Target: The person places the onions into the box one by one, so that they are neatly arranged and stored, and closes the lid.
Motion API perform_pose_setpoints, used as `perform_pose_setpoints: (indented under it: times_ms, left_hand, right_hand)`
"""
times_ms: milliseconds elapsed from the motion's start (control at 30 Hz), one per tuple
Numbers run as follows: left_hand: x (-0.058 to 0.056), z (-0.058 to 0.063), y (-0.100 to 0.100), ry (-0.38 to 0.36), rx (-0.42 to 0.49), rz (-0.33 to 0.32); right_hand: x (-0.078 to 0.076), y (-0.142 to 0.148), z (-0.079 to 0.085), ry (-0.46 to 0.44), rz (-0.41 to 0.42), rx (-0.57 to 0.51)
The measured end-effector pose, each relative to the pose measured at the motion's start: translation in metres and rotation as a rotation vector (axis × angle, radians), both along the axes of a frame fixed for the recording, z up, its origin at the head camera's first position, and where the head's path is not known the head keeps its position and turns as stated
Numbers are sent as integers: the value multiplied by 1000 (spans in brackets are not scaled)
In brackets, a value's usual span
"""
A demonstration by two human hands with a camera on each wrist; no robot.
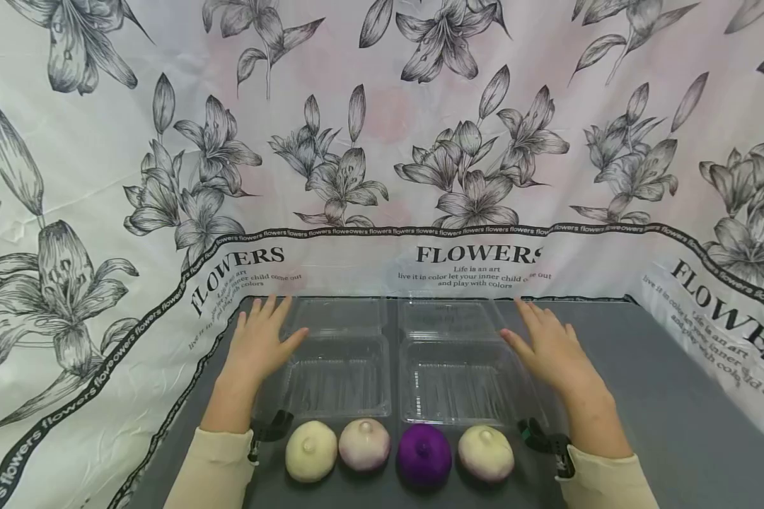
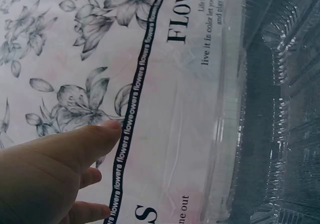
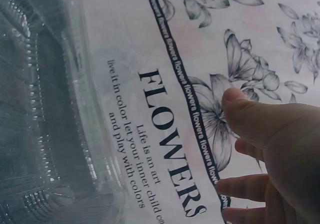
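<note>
Left hand (image 1: 261,345) beside left box (image 1: 339,390); right hand (image 1: 550,346) beside right box (image 1: 460,393)
Fingers spread, holding nothing; boxes lie inward; any contact unclear.

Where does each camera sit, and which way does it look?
Head: on the head, facing forward and down at flowered cloth, two clear containers, four bulbs; left hand, right hand and sleeves show.
Left wrist: on that wrist, looking past the hand at cloth and a container; thumb and fingers show.
Right wrist: on that wrist, looking likewise; thumb and fingers show.
Shared: both wrist views catch the cloth's dark stripe.
</note>
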State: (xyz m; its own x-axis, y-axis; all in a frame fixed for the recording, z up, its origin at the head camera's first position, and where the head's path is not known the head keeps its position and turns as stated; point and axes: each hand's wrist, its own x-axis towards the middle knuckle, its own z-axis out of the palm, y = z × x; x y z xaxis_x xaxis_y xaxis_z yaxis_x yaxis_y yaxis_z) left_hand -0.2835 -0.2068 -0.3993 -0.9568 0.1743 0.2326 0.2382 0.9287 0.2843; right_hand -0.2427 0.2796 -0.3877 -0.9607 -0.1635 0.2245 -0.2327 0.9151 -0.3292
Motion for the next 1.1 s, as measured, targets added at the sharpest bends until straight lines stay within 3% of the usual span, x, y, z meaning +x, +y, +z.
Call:
perform_pose_setpoints:
  times_ms: [267,600,867,1100]
  left_hand:
    - [6,19,7,63,-22,-22]
    - [23,24,21,127,-2,-53]
    - [23,23,21,109,2,-15]
    - [22,20,19,60,27,-11]
  right_hand:
    - [12,-2,16,-53,74,-87]
    - [30,-11,25,-70,133,-81]
    - [40,-14,9,-101,234,-143]
    - [62,-11,-13,-99,324,-251]
